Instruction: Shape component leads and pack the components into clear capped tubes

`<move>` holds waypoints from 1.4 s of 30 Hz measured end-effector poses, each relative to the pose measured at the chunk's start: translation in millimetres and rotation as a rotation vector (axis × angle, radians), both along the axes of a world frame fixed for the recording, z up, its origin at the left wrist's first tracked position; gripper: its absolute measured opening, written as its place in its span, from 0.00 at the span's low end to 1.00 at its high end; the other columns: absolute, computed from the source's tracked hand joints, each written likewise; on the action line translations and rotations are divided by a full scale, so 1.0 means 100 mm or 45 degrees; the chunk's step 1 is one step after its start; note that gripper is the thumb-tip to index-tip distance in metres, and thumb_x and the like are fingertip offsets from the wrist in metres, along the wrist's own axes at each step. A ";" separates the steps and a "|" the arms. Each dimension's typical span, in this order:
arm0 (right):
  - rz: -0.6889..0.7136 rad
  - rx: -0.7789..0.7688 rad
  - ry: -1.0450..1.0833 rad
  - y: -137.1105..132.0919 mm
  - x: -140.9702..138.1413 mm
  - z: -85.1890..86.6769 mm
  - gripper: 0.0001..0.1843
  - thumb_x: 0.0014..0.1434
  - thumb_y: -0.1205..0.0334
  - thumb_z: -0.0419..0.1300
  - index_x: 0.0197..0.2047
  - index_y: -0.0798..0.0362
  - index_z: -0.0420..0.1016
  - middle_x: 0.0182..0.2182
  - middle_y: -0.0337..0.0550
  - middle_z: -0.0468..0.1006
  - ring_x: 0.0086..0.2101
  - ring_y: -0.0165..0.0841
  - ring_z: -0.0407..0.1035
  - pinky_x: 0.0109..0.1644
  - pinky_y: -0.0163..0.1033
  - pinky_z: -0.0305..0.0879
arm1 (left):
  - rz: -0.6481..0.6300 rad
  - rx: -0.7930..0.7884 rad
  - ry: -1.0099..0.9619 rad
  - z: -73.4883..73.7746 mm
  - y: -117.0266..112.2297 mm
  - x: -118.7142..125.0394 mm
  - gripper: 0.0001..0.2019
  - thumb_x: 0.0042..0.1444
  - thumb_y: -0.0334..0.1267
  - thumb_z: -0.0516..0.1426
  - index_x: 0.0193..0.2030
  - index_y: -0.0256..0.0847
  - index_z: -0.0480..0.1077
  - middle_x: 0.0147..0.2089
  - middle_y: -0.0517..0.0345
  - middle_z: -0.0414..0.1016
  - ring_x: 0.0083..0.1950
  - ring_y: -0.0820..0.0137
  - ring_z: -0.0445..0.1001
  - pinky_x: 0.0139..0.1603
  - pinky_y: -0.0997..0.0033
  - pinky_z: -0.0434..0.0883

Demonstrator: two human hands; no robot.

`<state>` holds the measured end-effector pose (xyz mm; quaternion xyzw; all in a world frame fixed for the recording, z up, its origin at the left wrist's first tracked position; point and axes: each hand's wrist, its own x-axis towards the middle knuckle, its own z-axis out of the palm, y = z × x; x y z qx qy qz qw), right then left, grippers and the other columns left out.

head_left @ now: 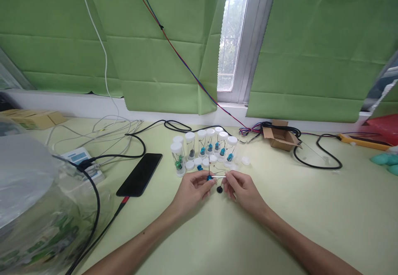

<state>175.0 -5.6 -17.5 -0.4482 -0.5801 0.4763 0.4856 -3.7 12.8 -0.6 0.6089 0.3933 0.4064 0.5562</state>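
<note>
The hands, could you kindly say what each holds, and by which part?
Left hand: a small blue piece, exact part unclear. Right hand: a thin white rod, by its right end.

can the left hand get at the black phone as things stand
Probably yes: the black phone lies on the table to the left of the left hand, and the capped tubes stand beyond the straight path. Still, that hand holds a small blue piece, so it may need freeing.
</note>
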 end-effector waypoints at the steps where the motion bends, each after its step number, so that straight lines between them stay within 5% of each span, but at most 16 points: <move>1: 0.026 -0.064 0.043 0.01 0.00 0.00 0.25 0.63 0.41 0.53 0.29 0.55 0.70 0.18 0.36 0.68 0.17 0.26 0.59 0.20 0.32 0.55 | 0.007 0.024 0.018 -0.01 0.00 0.00 0.12 0.54 0.44 0.62 0.37 0.36 0.73 0.21 0.64 0.63 0.22 0.76 0.59 0.23 0.76 0.58; 10: 0.248 -0.362 0.343 0.01 0.04 0.01 0.23 0.59 0.42 0.59 0.29 0.55 0.70 0.12 0.27 0.59 0.12 0.20 0.45 0.14 0.29 0.39 | 0.030 0.172 0.162 -0.05 -0.01 -0.01 0.09 0.56 0.42 0.60 0.37 0.37 0.74 0.23 0.62 0.66 0.23 0.75 0.61 0.24 0.75 0.60; 17: 0.215 -0.368 0.357 -0.01 0.04 0.07 0.23 0.57 0.43 0.62 0.28 0.57 0.71 0.14 0.28 0.57 0.15 0.20 0.48 0.17 0.30 0.39 | -0.001 0.087 0.143 -0.03 0.00 0.00 0.12 0.54 0.44 0.61 0.38 0.36 0.74 0.21 0.63 0.65 0.22 0.74 0.62 0.24 0.75 0.60; 42: -0.009 0.337 -0.349 -0.06 0.09 0.04 0.15 0.65 0.56 0.55 0.30 0.53 0.73 0.22 0.37 0.67 0.23 0.29 0.59 0.27 0.35 0.56 | -0.167 -0.142 -0.042 0.04 0.01 -0.03 0.17 0.51 0.48 0.64 0.38 0.34 0.73 0.18 0.63 0.67 0.17 0.78 0.59 0.20 0.76 0.56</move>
